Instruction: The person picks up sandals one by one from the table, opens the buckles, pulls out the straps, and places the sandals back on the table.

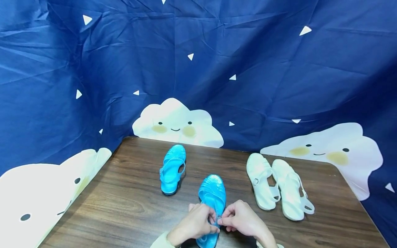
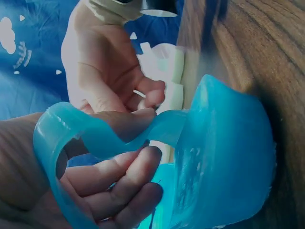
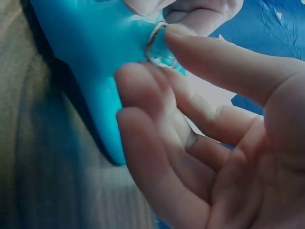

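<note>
A translucent blue sandal (image 1: 213, 187) stands on the table near its front edge, toe pointing away. My left hand (image 1: 198, 222) is at the sandal's left side. In the left wrist view, its thumb and fingers pinch the blue strap (image 2: 50, 138), which loops around the thumb. From the other side my right hand (image 1: 243, 218) meets it. The right wrist view shows that thumb and index finger pinching a small metal buckle (image 3: 153, 45) at the sandal's side. The strap's tip is hidden among the fingers.
A second blue sandal (image 1: 173, 168) stands further back on the left. Two white sandals (image 1: 260, 181) stand side by side on the right. Beneath them is a brown wood-grain table (image 1: 124, 193). A blue curtain (image 1: 198, 69) with clouds hangs behind.
</note>
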### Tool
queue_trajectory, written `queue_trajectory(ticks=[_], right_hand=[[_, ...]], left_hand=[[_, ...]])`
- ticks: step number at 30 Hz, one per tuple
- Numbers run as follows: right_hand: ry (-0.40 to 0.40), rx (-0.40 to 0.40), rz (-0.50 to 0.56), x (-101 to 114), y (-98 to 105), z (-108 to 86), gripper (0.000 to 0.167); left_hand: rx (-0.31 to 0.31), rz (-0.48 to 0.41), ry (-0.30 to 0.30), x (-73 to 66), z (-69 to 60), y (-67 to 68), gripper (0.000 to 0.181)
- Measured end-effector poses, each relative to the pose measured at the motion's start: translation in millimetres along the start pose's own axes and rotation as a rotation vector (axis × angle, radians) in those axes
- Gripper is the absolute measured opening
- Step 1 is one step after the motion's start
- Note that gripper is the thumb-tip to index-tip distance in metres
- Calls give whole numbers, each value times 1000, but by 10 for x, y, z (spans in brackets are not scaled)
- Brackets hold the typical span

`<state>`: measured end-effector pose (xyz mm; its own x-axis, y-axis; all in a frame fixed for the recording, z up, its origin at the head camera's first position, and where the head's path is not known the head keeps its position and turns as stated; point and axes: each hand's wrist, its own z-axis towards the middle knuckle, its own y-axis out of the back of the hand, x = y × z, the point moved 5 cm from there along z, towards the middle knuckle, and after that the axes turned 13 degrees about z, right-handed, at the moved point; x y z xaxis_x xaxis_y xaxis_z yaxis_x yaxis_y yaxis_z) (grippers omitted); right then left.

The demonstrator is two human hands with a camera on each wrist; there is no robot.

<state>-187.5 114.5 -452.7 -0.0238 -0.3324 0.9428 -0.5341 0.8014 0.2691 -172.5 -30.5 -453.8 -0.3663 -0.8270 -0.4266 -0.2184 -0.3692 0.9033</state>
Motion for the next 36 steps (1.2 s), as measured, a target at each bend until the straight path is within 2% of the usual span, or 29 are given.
queue_trajectory(ticks=[5,13,18,24,28,36], right_hand=[[13,-26,-77,71,12,-28,16],[19,-26,-75,75,-4,-21,9],[24,-51,-116,45,-57,14,4],[13,-73,-182,0,-95,34,9],[18,-72,-217,-8,-114,39,12],[4,-110,-350,-52,-159,71,24]], left_hand=[[-27,7,-7,-8,9,17,19],[-16,11,-17,-29,6,28,22],[-31,2,-12,-25,17,27,22],[-80,17,-40,-28,31,31,16],[-91,30,-63,-32,29,23,16],[-65,9,-80,-20,20,6,18]])
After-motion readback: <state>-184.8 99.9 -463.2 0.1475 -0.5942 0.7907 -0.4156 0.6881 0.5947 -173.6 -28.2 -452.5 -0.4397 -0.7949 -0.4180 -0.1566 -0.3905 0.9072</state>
